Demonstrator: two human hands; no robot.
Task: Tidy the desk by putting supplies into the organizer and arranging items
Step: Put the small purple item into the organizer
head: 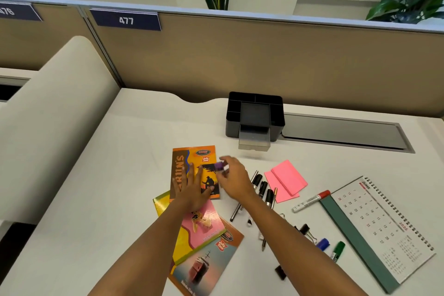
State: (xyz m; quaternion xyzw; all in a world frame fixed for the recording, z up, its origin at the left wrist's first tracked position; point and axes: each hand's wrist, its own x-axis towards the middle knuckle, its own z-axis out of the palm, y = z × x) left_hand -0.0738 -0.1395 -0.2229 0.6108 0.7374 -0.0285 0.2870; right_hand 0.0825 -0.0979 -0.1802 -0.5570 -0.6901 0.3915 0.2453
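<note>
A black desk organizer [254,115] with several compartments and a clear front tray stands at the back of the desk. My left hand [189,187] lies flat, fingers spread, on an orange notebook [192,158]. My right hand [231,175] hovers just right of that notebook, pinching a small purple and white object [220,166]; I cannot tell what it is. Two more notebooks, a pink and yellow one [204,226] and one with a ship picture [204,267], lie fanned under my left forearm. Black pens [263,190] lie right of my right hand.
Pink sticky notes [287,179], a red-capped marker [311,200], blue and green markers [332,246], black binder clips [306,229] and a flat desk calendar [382,226] fill the right side. A grey cable hatch [346,132] sits beside the organizer. A partition runs along the back.
</note>
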